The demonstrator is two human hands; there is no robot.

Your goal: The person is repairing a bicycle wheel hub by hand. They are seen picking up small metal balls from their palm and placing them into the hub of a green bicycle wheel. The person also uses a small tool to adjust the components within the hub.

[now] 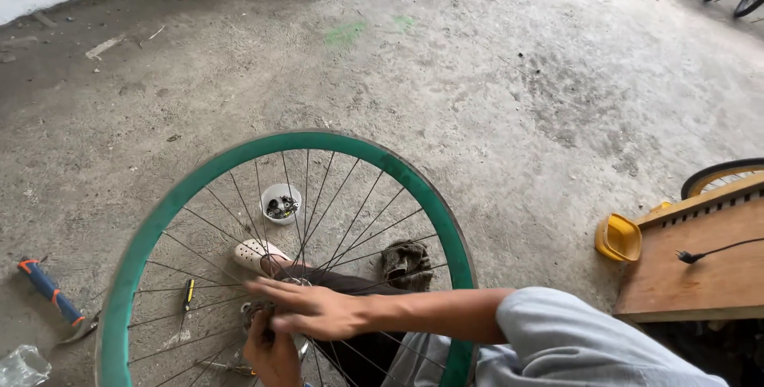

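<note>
A green bicycle wheel rim with thin steel spokes stands tilted in front of me. Its metal hub sits low in the middle, mostly covered by my hands. My right hand reaches in from the right on a grey-sleeved arm, fingers stretched over the hub and thumb pressed beneath. My left hand comes up from below and grips the hub's near side. A small tool lies just left of that hand.
Behind the spokes are a white bowl of small parts, a white clog, a dark rag and a black-and-yellow screwdriver. Orange-and-blue pliers lie left. A yellow tub and a wooden board with a power cord are right.
</note>
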